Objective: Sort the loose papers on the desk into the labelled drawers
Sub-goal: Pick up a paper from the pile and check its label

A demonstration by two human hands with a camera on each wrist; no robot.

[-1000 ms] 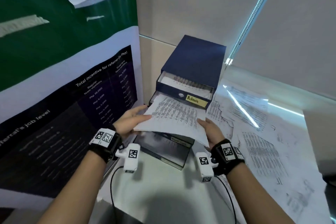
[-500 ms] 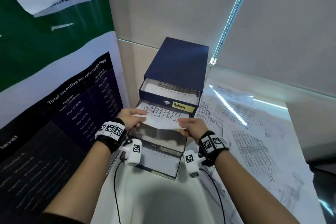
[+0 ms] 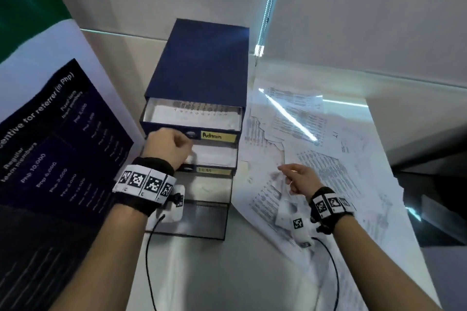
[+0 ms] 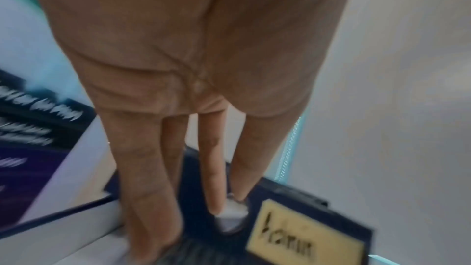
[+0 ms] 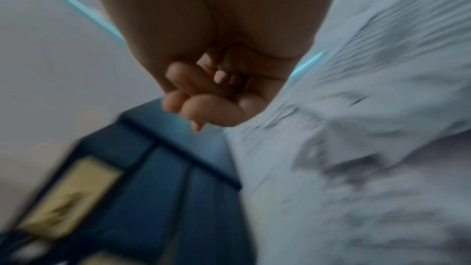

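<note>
A navy drawer unit stands at the back of the desk. Its top drawer, labelled Admin, is partly out with printed sheets inside. My left hand is at that drawer's front. In the left wrist view its straight fingers touch the front beside the finger hole. The second drawer is out with a white sheet lying in it. My right hand hovers over the loose papers to the right, fingers loosely curled and holding nothing.
A third drawer is pulled out furthest toward me, dark inside. A large dark poster leans at the left. A blind cord hangs behind the unit. Bare desk surface lies in front.
Both hands let go of the printed sheet, which now lies in the second drawer. My left hand rose to the Admin drawer's front. My right hand swung right over the loose papers.
</note>
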